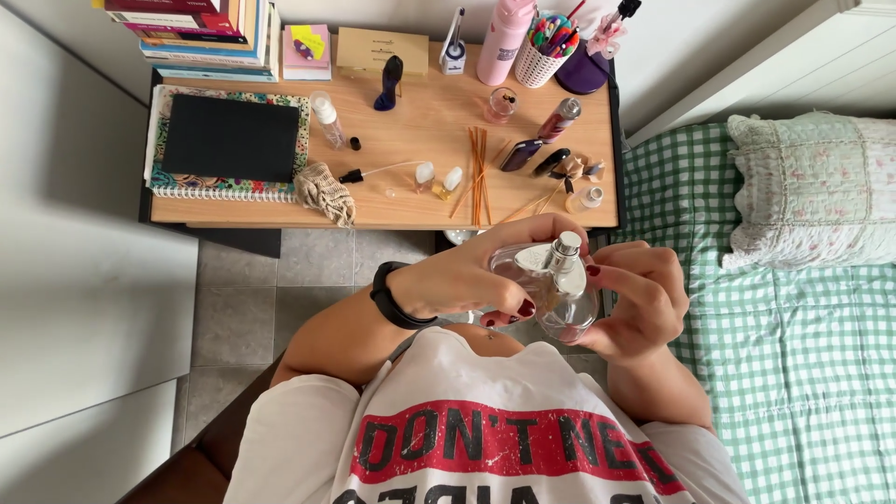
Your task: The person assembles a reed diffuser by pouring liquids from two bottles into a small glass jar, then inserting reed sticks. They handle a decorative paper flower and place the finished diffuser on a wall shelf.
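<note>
fingers (509, 299) of both hands clasp clear perfume bottle (560, 299); cluttered wooden desk (411, 131), green checked bed (803, 364).

We've got a wooden worktop (411, 126) pretty crowded up at 12 o'clock. Black tablet (231, 138) on a floral notebook (224, 187) at about 10, book stack (201, 37) at 11. A bundle of reed sticks (479, 173) sits mid-worktop, with a pink bottle (504, 39) and a white pen cup (543, 56) further back around 12. Over at 3 o'clock there's a bed with a green checked cover (793, 355) and a pale pillow (812, 187).
</note>
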